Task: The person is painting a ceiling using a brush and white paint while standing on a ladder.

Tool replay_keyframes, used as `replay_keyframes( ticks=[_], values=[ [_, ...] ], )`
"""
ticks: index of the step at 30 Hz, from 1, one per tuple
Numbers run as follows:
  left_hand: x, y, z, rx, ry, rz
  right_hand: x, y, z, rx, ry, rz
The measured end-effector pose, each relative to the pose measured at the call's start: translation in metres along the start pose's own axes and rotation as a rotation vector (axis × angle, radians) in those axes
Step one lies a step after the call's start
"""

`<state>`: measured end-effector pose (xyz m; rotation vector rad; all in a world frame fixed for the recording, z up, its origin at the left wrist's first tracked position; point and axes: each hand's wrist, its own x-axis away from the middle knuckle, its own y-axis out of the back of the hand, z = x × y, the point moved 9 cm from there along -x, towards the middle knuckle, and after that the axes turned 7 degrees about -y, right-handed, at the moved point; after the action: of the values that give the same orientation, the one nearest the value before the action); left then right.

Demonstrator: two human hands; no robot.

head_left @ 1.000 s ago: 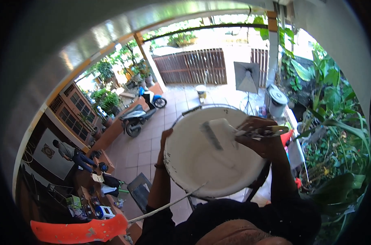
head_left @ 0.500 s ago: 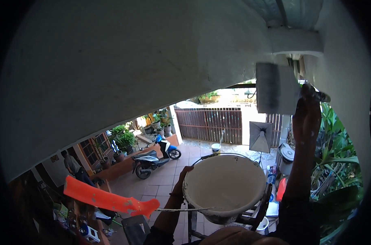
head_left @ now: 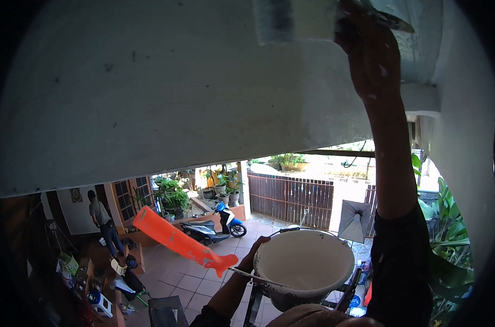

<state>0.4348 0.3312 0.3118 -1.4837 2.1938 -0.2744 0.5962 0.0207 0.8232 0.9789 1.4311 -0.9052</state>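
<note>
Raised high, my right hand (head_left: 370, 49) grips the handle of a wide paintbrush (head_left: 299, 22), smeared by motion, against the white wall (head_left: 204, 103). My left hand (head_left: 253, 255) holds the left side of a paint-smeared white bucket (head_left: 304, 256). Pale paint coats the bucket's inside. A bright orange handle (head_left: 185, 243), paint-spotted, points up and left from the bucket; its thin metal rod (head_left: 258, 277) lies across the rim. Below the bucket, parts of a dark ladder (head_left: 254, 305) show.
Far below is a tiled floor (head_left: 185, 280) with a parked motorbike (head_left: 217, 224). A person (head_left: 101, 218) stands at left, near cluttered boxes. A brown gate (head_left: 291, 199) lies beyond, a grey lamp-like stand (head_left: 354, 220) before it. Plants (head_left: 449, 240) grow at right.
My right hand and the brush have moved up and left, from beside the beam onto the wall. My view has tilted up and turned left. My left hand keeps hold of the bucket.
</note>
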Motion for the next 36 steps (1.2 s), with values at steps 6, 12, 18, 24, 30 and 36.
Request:
replay_keyframes(
  ticks=[6,12,18,24,30,36],
  values=[
    [0.002,-0.025,-0.01,-0.078,-0.157,0.487,-0.033,-0.046,-0.023,-0.108,0.038,0.116],
    [-0.003,-0.016,0.0,-0.011,-0.103,0.467,-0.052,0.007,-0.059,0.15,-0.039,0.045],
    [0.016,-0.03,-0.029,-0.022,0.013,0.018,-0.02,0.092,-0.04,0.562,0.213,0.159],
    [-0.017,-0.014,0.022,0.167,0.272,0.16,-0.028,0.095,-0.036,0.192,0.048,0.121],
    [-0.022,-0.003,0.03,0.166,0.255,0.127,-0.026,-0.023,-0.026,0.141,0.051,0.129],
    [0.005,-0.027,-0.007,0.095,0.142,0.082,-0.006,-0.025,-0.046,-0.085,0.111,0.666]
  ],
)
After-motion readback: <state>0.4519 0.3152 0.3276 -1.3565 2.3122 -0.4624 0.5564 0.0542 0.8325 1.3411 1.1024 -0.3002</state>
